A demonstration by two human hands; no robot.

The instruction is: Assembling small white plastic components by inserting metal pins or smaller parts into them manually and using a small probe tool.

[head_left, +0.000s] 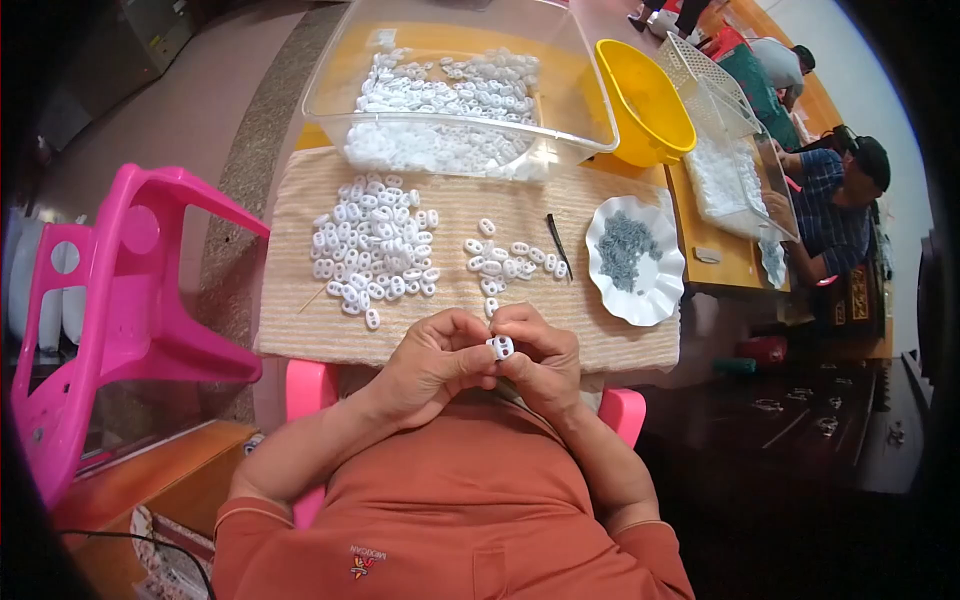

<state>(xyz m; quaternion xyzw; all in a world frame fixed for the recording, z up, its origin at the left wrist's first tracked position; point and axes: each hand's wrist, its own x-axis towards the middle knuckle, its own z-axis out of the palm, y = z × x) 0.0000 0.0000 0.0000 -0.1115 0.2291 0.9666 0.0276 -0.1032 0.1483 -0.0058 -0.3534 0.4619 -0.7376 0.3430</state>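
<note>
Close to my body, at the near edge of the cloth, my left hand [440,362] and my right hand [541,357] meet. Between their thumbs and fingertips they pinch a small white two-hole plastic piece [501,347], which looks like a cord lock. Just beyond the fingers lies a loose scatter of similar white pieces [490,267]. A larger heap of them [370,240] sits to the left. Right of the scatter are slim black tweezers [559,246]. A white wavy-rimmed plate [652,307] carries small grey parts [624,250], too fine to make out.
A clear plastic bin [450,125] with many white pieces stands at the table's far side, beside a yellow basin [645,100]. A pink chair [140,290] is at the left. At the right, a person in a checked shirt [835,205] sits by another clear bin [735,190].
</note>
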